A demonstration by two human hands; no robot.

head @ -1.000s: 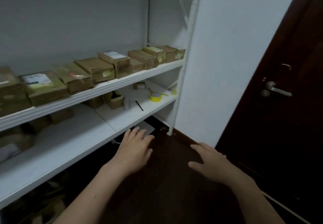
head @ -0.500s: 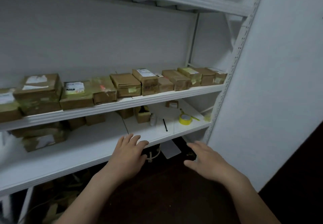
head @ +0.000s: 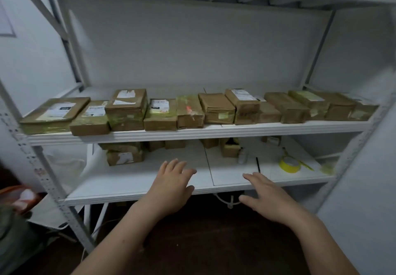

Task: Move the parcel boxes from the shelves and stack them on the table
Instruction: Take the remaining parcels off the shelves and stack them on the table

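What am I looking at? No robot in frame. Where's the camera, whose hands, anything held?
No machine: a person wears one wide-angle camera on the head, looking forward and down, so you see their own arms. The left hand and right hand are both open and hold nothing, reaching over the front of the lower shelf. A row of parcel boxes sits on the middle shelf. A few more boxes sit at the back of the lower shelf, with a yellow tape roll toward its right end. No table is in view.
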